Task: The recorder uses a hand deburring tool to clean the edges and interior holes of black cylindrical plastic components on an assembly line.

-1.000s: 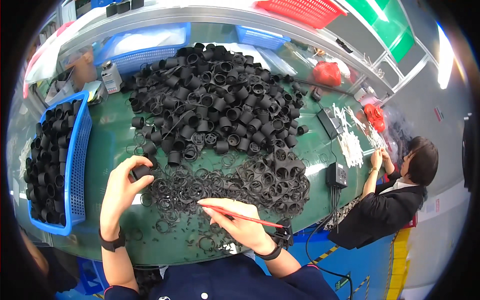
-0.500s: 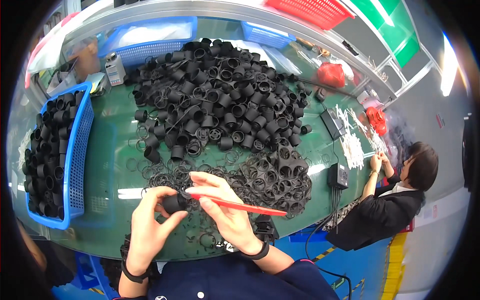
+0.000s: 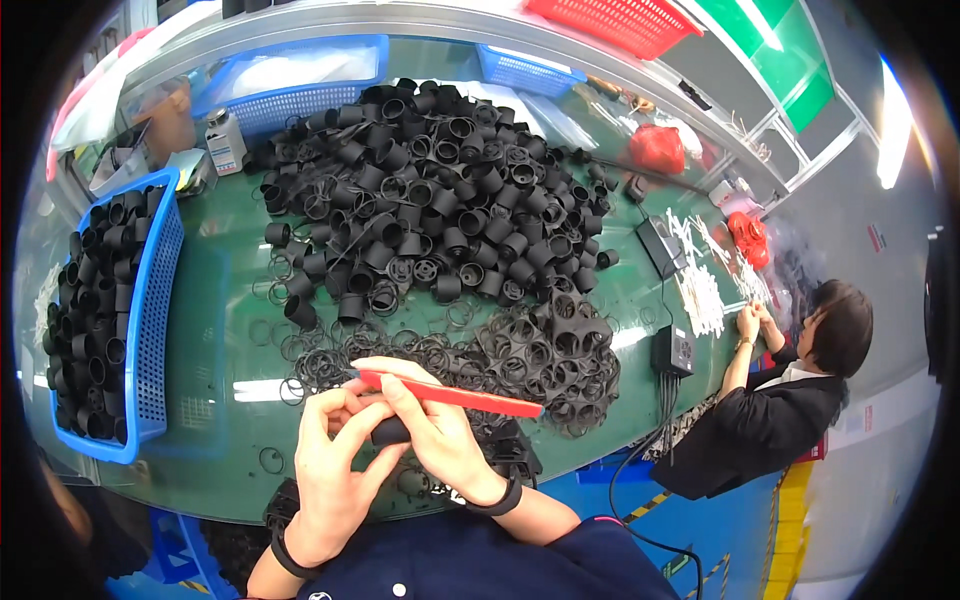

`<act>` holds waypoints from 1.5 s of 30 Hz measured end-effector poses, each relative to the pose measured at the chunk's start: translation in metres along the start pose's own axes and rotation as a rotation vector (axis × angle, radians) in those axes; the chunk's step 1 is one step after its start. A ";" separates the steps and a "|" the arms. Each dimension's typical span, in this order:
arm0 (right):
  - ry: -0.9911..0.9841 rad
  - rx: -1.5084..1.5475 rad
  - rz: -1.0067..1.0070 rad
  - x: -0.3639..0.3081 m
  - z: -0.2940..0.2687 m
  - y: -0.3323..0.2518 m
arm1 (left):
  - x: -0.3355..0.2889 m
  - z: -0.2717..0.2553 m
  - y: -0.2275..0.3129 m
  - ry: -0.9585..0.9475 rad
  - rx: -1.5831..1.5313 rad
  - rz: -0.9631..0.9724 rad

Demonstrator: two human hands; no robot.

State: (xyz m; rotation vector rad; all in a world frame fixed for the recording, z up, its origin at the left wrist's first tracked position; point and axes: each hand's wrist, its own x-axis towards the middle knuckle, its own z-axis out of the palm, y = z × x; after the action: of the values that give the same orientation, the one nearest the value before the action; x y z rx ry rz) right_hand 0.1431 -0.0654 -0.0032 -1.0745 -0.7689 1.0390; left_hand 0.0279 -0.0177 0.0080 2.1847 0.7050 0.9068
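Observation:
My left hand (image 3: 340, 460) grips a small black plastic cylinder (image 3: 390, 432) between thumb and fingers, low over the near edge of the table. My right hand (image 3: 437, 425) closes around a slim, flat red tool (image 3: 470, 398), its tip pointing left beside the left fingers. Both hands meet at the cylinder, and the right fingers seem to touch it too. The tool's working end is mostly hidden by the fingers, so its kind cannot be made out. Just beyond my hands lie thin black rings (image 3: 320, 360) and flat black trimmings with round holes (image 3: 555, 360).
A large heap of black cylinders (image 3: 440, 200) covers the middle of the green table (image 3: 215, 330). At left stands a blue basket (image 3: 150, 340) full of similar cylinders. A black box with cables (image 3: 673, 352) sits at the right edge. Another person (image 3: 770, 390) handles white sticks there.
My left hand has moved right and turned, bringing the cylinder closer to my right hand. The red tool has shifted slightly left and up, its tip now among the fingers.

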 end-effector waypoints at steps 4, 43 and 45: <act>0.003 -0.018 0.011 0.001 0.000 0.001 | -0.002 0.001 -0.003 -0.013 0.062 0.003; 0.036 -0.271 -0.150 0.003 -0.007 0.000 | -0.004 -0.001 -0.013 -0.014 -0.296 -0.214; 0.015 -0.331 -0.178 0.002 -0.008 0.000 | -0.004 0.000 -0.014 -0.026 -0.288 -0.193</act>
State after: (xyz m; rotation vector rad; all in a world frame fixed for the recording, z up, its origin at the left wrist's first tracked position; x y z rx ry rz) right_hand 0.1507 -0.0665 -0.0061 -1.2666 -1.0296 0.7669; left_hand 0.0219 -0.0117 -0.0039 1.8382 0.7121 0.8232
